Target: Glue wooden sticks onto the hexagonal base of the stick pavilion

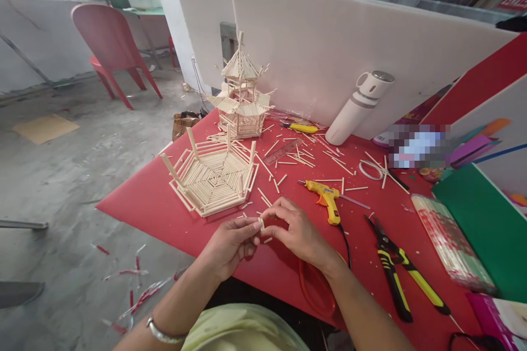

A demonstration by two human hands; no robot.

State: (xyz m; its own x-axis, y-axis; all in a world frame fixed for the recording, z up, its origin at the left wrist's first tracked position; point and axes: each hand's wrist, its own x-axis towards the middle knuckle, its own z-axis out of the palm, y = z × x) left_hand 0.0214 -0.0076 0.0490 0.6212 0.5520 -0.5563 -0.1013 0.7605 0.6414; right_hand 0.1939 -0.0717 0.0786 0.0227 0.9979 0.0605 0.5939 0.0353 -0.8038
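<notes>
In front of my body, my left hand (233, 244) pinches a short pale piece of wooden stick (261, 224) between thumb and fingers. My right hand (294, 228) meets it from the other side, its thumb and fingertips curled onto the same small piece. Just beyond them is a hexagonal base (218, 176) made of wooden sticks, with several upright posts and low rails around its edge. A tiered stick pagoda (242, 104) stands farther back. To the right of my right hand lies a yellow glue gun (327, 197), its nozzle facing left.
Loose sticks and offcuts are scattered over the red table (156, 208). Black-and-yellow cutters (397, 263) lie open at right, near a bag of sticks (450, 241). A white thermos (354, 112) and yellow utility knife (302, 128) are at the back. A red chair (109, 33) stands on the floor.
</notes>
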